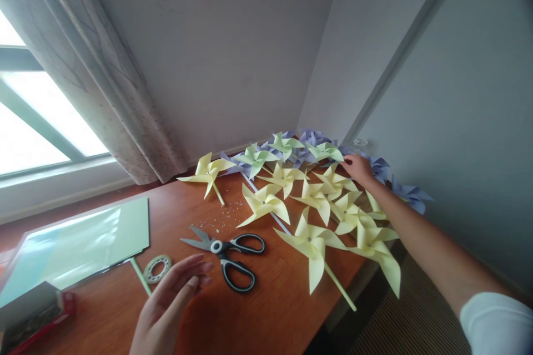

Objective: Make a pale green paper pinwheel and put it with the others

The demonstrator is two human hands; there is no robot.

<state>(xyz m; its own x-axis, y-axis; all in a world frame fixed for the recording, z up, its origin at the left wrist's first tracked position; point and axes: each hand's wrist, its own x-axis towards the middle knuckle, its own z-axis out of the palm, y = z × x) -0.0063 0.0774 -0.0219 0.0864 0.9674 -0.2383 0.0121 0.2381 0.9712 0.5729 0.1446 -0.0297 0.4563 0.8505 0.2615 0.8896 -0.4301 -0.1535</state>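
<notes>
Yellow paper pinwheels (316,205) crowded the wooden surface (270,310) at centre right; the right hand (358,169) touched them, grip unclear. The left hand (166,305), lower centre, hovered open near scissors (227,255), wrist cut off.

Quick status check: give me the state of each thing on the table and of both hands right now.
scissors: lying flat, blades open.
tape roll: lying flat beside a green stick.
green paper pack: flat, in glossy wrap.
yellow pinwheels: assembled, lying overlapped.
purple pinwheels: piled against the wall.
left hand: open, hovering near the scissors, holding nothing.
right hand: reaching out, fingers on a green pinwheel.
</notes>
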